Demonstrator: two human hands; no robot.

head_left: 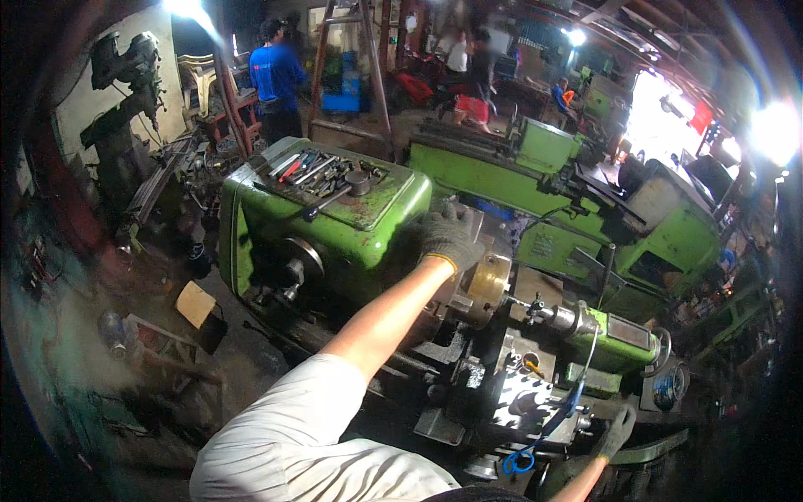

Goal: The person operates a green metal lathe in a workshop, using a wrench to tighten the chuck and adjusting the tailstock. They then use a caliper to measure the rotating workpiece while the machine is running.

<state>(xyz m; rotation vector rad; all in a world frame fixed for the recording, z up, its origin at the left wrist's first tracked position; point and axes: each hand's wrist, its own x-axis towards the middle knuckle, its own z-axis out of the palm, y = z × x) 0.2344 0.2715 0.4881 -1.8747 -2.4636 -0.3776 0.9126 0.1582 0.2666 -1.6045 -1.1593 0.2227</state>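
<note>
Two green metal lathes: near lathe (360, 251), far lathe (473, 177); near one carries one silvery metal cross-slide (520, 393) and one round brassy-grey metal chuck (488, 289), mid-scene. Two hands, grey knit gloves: left hand (452, 236) against the chuck's left, grip can't tell; right hand (618, 432) right of the slide, finger state can't tell.

This place is a metalworking w/shop; it is shown by the big green lathe (364, 255) w/ its round chuck (489, 289) and tailstock (623, 332), and by the hand tools (290, 171) lying on its headstock (393, 207); behind it stands a 2nd green machine (539, 243); at left there is a drill press (146, 63) near long thin bars (159, 177); in the bkgd one can see some ppl (276, 74), bright lamps (577, 37) and also bare roof beams (606, 10).
</note>
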